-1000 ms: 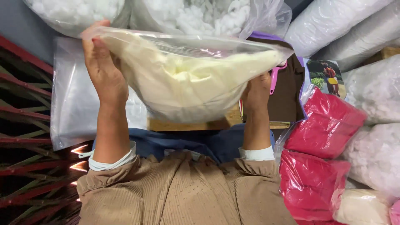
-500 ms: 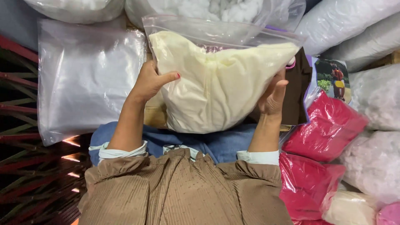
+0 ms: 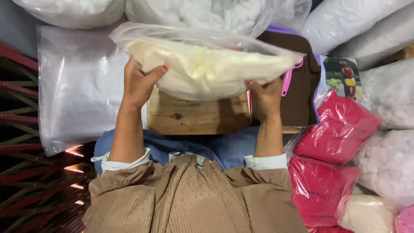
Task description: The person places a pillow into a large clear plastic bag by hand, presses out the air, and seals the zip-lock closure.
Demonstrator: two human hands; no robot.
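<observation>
A clear plastic bag filled with cream-coloured soft material [image 3: 207, 67] is held up over a small wooden board [image 3: 196, 115]. My left hand [image 3: 140, 82] grips the bag's left end, thumb across its front. At the bag's right underside, my right hand [image 3: 265, 97] holds it from below. The bag lies roughly level, its open film edge toward the far side.
A stack of empty clear plastic bags [image 3: 79, 86] lies at the left. Big bags of white stuffing [image 3: 207, 13] crowd the far side and right. Red-filled bags [image 3: 340, 125] sit at the right, a pink handle [image 3: 288, 80] on brown cloth [image 3: 302, 86] beside the board.
The bag went from raised high, to tipped upright close to me, to level and farther out above the board. Both hands shifted along with it and kept their grip.
</observation>
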